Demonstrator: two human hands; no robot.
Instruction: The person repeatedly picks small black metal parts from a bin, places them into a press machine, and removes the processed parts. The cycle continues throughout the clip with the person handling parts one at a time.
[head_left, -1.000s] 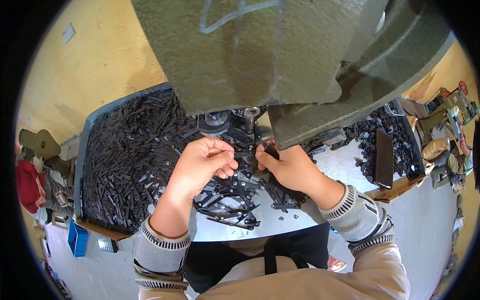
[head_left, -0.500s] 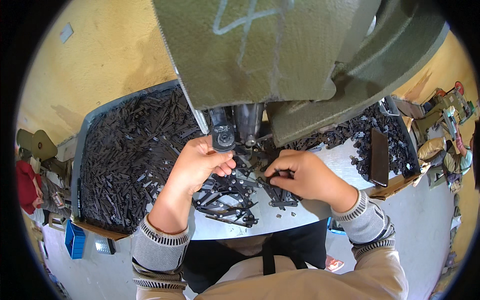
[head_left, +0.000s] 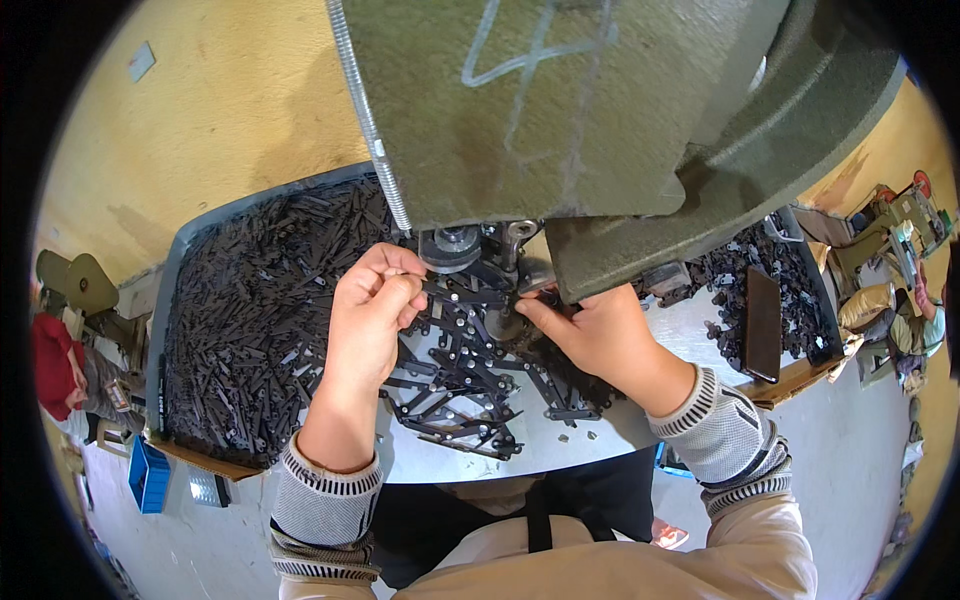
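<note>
My left hand (head_left: 368, 305) is closed in a pinch on the end of a dark metal strip (head_left: 464, 296) just below the head of a green press (head_left: 520, 120). My right hand (head_left: 605, 335) reaches under the press from the right, its thumb and finger closed near the tooling (head_left: 518, 240); what sits between them is partly hidden by the machine. Below both hands lies a tangle of black strips joined by shiny rivets (head_left: 460, 400), spread over the pale metal tabletop (head_left: 400, 455).
A large grey bin (head_left: 168, 300) full of loose black strips stands at the left. Small dark parts (head_left: 715, 285) and a dark phone-like slab (head_left: 762, 325) lie at the right. A blue crate (head_left: 149, 475) is on the floor. Other people (head_left: 58, 365) sit at both sides.
My right hand has moved up and inward, from over the riveted strips to the press tooling. My left hand has shifted slightly left and up, and a strip now shows at its fingertips.
</note>
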